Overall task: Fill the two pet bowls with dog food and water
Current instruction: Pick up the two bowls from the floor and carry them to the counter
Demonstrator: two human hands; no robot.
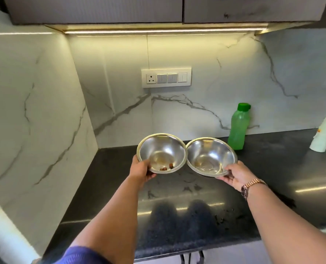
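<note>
Two steel pet bowls are held tilted toward me above the black counter (105,187), their rims touching. My left hand (142,169) grips the near rim of the left bowl (161,151), which has a few brown kibble pieces at its lower edge. My right hand (237,175), with a watch on its wrist, grips the near rim of the right bowl (211,156), which holds a thin film of water. A green plastic bottle (238,126) with a green cap stands upright by the back wall, just right of the bowls.
A marble wall closes the counter on the left and at the back, with a socket and switch plate (166,77) on it. A white paper roll (325,137) leans at the far right. Cabinets hang overhead. The counter's front edge runs below my arms.
</note>
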